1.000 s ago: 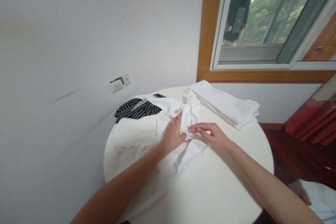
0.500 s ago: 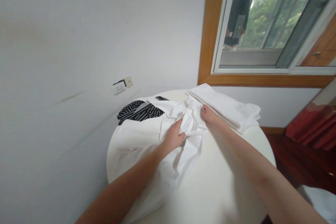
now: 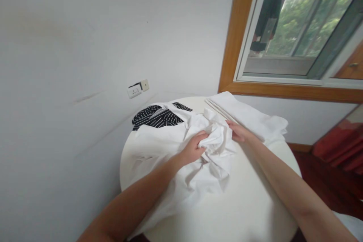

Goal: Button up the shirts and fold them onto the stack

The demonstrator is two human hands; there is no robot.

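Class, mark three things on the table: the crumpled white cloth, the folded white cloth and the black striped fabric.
Crumpled white cloth (image 3: pixel 214 138): head view, on its bunched folds.
Folded white cloth (image 3: pixel 249 115): head view, on its top layer.
Black striped fabric (image 3: pixel 160 118): head view, on its striped surface.

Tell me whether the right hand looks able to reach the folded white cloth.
Likely yes: the right hand is close beside the folded white cloth, with nothing visible between them, though it's at the crumpled cloth's edge.

We see a room in a home — 1 round table (image 3: pixel 255 193), a wood-framed window (image 3: pixel 297 34), red draped fabric (image 3: pixel 344 141), dark-red flooring (image 3: pixel 320 176).
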